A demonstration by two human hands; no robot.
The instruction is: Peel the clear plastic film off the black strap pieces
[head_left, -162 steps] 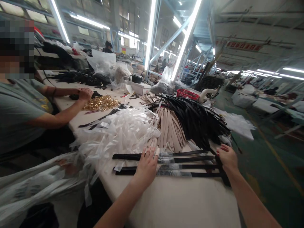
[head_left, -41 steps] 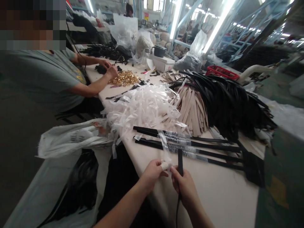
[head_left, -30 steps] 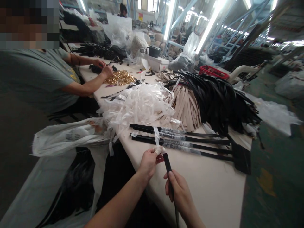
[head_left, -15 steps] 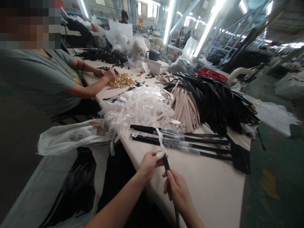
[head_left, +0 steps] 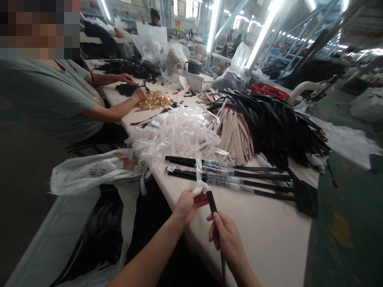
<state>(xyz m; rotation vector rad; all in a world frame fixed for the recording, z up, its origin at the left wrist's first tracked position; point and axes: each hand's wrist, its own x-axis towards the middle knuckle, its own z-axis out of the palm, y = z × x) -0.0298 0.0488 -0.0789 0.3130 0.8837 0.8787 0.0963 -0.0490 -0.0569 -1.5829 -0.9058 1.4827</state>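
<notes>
My right hand [head_left: 225, 236] is closed around a black strap [head_left: 212, 202], whose blunt end points up and away from me. The strap's lower part hangs down past my wrist. Just left of that end, my left hand [head_left: 186, 206] pinches a strip of clear plastic film [head_left: 199, 170] between thumb and fingers. A pale wrap covers one of its fingertips. The film runs away from me over several black straps [head_left: 263, 184] lying side by side, which carry crinkled clear film [head_left: 223, 181] around their middles. A small gap shows between my left fingers and the strap end.
Beyond lie a heap of clear film strips [head_left: 176, 133], beige strips [head_left: 236, 135] and a thick bundle of black straps [head_left: 278, 127]. A red basket [head_left: 269, 91] stands behind. At left, a co-worker's hands [head_left: 139, 95] are at gold-coloured metal pieces [head_left: 155, 99]. A white sack [head_left: 92, 169] hangs by the table edge.
The strap end has come apart slightly from my left fingers, and my right hand has shifted a little right. The film strip now lies straighter. The co-worker's farther hand has moved back.
</notes>
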